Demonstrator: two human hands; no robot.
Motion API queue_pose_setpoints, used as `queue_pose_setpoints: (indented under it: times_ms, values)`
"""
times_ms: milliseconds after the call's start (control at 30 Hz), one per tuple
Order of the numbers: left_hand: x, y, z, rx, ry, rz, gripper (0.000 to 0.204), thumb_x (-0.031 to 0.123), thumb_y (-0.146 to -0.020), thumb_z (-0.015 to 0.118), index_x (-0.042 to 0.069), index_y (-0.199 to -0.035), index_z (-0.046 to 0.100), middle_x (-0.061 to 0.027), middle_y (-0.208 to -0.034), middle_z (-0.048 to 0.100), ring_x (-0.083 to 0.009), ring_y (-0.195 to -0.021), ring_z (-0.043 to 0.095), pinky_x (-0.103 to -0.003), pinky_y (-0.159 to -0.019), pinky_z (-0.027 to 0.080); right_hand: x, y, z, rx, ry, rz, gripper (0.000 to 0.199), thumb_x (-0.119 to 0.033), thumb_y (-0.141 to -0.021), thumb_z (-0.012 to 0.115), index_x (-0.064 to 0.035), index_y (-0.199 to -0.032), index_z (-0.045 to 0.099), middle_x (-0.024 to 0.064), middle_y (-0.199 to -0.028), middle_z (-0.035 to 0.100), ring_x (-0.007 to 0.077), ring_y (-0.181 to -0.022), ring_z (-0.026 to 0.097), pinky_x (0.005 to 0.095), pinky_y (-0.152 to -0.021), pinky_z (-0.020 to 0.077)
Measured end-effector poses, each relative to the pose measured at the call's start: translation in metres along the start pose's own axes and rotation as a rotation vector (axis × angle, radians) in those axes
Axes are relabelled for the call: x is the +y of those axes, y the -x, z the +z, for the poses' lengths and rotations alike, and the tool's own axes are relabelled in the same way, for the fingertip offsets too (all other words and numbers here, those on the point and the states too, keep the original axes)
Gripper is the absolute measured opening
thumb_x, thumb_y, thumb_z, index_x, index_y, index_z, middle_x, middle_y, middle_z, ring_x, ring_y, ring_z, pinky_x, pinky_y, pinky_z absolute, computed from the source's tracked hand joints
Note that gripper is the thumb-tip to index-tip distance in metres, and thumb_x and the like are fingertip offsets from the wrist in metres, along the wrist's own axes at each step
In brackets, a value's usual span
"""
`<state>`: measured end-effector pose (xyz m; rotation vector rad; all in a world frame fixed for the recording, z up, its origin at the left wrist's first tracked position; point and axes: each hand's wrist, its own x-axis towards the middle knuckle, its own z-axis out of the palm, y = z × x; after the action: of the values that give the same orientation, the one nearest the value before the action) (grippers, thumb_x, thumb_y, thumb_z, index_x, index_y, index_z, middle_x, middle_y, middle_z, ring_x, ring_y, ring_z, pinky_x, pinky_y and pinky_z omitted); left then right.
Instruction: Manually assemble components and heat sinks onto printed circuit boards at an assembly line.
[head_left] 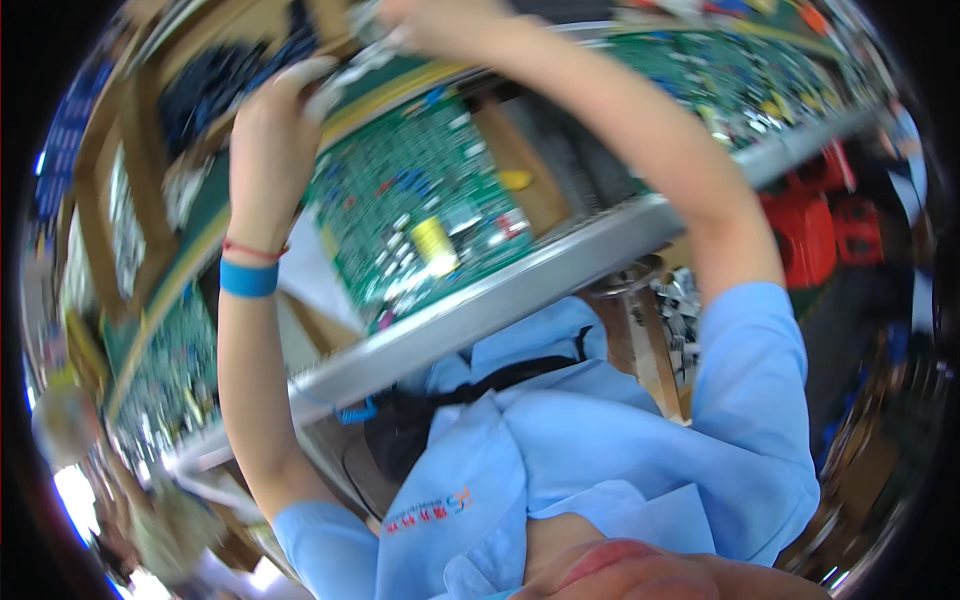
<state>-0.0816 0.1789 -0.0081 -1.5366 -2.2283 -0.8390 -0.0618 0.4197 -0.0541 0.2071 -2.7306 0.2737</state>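
Note:
My left hand (272,145) is raised at the far side of the work line, fingers curled around a whitish, partly see-through piece (326,98). My right hand (445,28) reaches across at the top edge, blurred, its fingers bent in beside more whitish material (372,55) that runs between the two hands. Blur hides what kind of thing it is. Just below the hands lies a large green circuit board (400,190) crowded with parts, among them a yellow block. On my left wrist are a blue band (249,279) and a thin red cord.
A metal rail (480,300) crosses between me and the board. More populated circuit boards lie on the right (715,80) and lower left (170,350). Cardboard boxes with dark blue parts (215,90) stand far left. Red stools (815,225) are at the right; other people appear at both sides.

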Motion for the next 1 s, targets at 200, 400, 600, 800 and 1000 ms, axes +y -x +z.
queue_pose_setpoints:
  times_ms: [200,400,600,800,1000]
  values:
    - [0.036,0.098,-0.085,0.035,0.088,-0.324,0.015,0.009,-0.083,0.075,0.002,-0.095,0.070,-0.0060,-0.085,0.068,-0.0152,-0.069,0.061,-0.027,-0.065,0.049,-0.108,0.038,-0.063,-0.015,-0.339,0.013,0.018,-0.019,-0.084,0.073,-0.0027,-0.090,0.068,0.0151,-0.078,0.068,0.0329,-0.074,0.067,0.0396,-0.068,0.0517]
    - [0.046,0.151,-0.091,0.061,0.337,-0.691,0.015,0.011,-0.089,0.072,0.000,-0.098,0.066,-0.0072,-0.081,0.070,-0.0111,-0.064,0.062,-0.024,-0.059,0.049,-0.131,0.034,-0.039,-0.067,-0.336,-0.263,0.010,-0.010,-0.086,0.069,-0.0049,-0.094,0.071,0.0108,-0.079,0.063,0.0312,-0.080,0.064,0.0400,-0.070,0.0511]
    - [0.050,0.173,-0.096,-0.046,0.463,-0.833,0.021,0.005,-0.091,0.066,0.002,-0.112,0.068,-0.0094,-0.090,0.075,-0.0126,-0.066,0.068,-0.025,-0.060,0.052,-0.149,0.012,-0.029,-0.234,-0.115,-0.256,0.018,-0.011,-0.085,0.066,-0.0086,-0.103,0.072,0.0116,-0.086,0.066,0.0322,-0.087,0.065,0.0416,-0.075,0.0520]
    - [0.048,0.180,-0.095,-0.069,0.494,-0.931,0.018,0.007,-0.088,0.070,0.003,-0.105,0.070,-0.0087,-0.086,0.074,-0.0124,-0.064,0.066,-0.025,-0.058,0.050,-0.156,-0.003,-0.026,-0.349,-0.009,-0.226,0.028,-0.016,-0.085,0.067,-0.0109,-0.112,0.068,0.0122,-0.087,0.069,0.0327,-0.090,0.066,0.0436,-0.076,0.0522]
    - [0.045,0.183,-0.089,-0.101,0.390,-0.749,0.015,0.011,-0.083,0.076,0.001,-0.093,0.071,-0.0081,-0.071,0.069,-0.0115,-0.057,0.058,-0.027,-0.054,0.046,-0.156,0.011,-0.041,-0.049,-0.123,-0.488,0.024,-0.016,-0.086,0.067,-0.0103,-0.109,0.069,0.0111,-0.086,0.070,0.0319,-0.084,0.068,0.0413,-0.072,0.0534]
